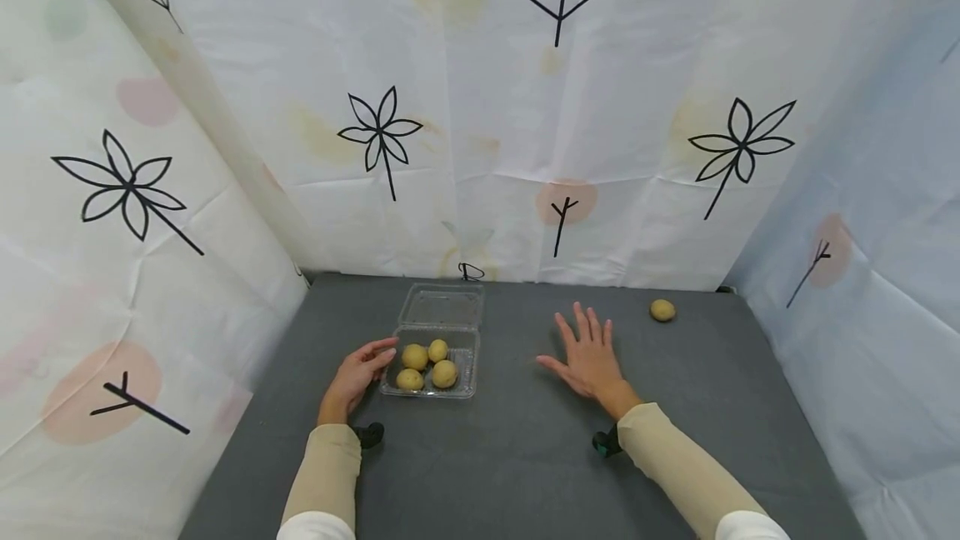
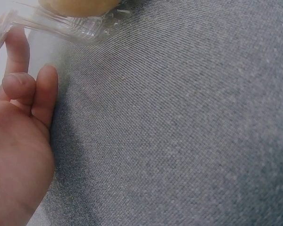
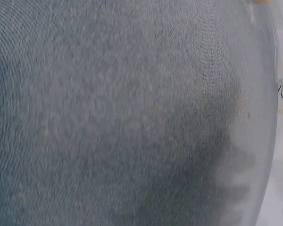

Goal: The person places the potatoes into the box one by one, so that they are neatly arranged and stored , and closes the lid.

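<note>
A clear plastic clamshell container (image 1: 467,390) lies on the grey table with its lid (image 1: 442,307) folded back. Several small potatoes (image 1: 444,373) are inside it. My left hand (image 1: 352,377) holds the container's left rim at the fingertips. In the left wrist view, a bent finger (image 2: 18,49) meets the clear rim, and part of a potato (image 2: 80,6) shows above. My right hand (image 1: 592,363) is over the table to the right of the container, its fingers spread and nothing in it. In the right wrist view, only a dark sliver at the right edge may be part of this hand.
A single potato (image 1: 662,311) lies at the back right of the table (image 1: 510,457), beyond my right hand. White patterned cloth (image 1: 480,107) hangs behind the table and on both sides. A thin black loop (image 1: 471,272) is at the back edge.
</note>
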Tool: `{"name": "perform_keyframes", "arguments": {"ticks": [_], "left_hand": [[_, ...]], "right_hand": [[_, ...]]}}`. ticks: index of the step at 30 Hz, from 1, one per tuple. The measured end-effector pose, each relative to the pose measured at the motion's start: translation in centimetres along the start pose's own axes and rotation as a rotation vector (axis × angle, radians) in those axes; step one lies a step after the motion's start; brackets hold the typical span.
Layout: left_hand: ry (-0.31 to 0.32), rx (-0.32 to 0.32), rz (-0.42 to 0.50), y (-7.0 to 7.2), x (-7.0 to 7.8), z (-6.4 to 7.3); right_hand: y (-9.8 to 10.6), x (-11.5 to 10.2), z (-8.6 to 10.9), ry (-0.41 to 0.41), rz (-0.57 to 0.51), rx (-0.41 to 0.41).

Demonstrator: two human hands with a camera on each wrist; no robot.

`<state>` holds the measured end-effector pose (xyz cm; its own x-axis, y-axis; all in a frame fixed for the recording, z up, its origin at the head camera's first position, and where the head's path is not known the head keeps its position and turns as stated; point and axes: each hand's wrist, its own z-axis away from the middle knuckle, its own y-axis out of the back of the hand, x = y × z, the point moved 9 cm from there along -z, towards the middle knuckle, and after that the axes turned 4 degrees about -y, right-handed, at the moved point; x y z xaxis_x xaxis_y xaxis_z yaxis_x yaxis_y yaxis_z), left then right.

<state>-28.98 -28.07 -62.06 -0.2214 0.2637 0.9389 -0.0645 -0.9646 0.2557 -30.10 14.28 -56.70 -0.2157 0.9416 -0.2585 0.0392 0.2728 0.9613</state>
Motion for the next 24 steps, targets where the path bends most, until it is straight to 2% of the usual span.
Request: {"name": "perform_keyframes", "arguments": {"ticks": [17, 24], "left_hand": [[0.0, -0.013, 0.022, 0.1, -0.3, -0.5], [-0.009, -0.006, 0.018, 0.1, -0.5, -0.5]], "right_hand": [[0.6, 3.2, -0.3, -0.069, -0.002, -0.042], [1.4, 3.7, 0.0, -0.087, -0.011, -0.023]]}}
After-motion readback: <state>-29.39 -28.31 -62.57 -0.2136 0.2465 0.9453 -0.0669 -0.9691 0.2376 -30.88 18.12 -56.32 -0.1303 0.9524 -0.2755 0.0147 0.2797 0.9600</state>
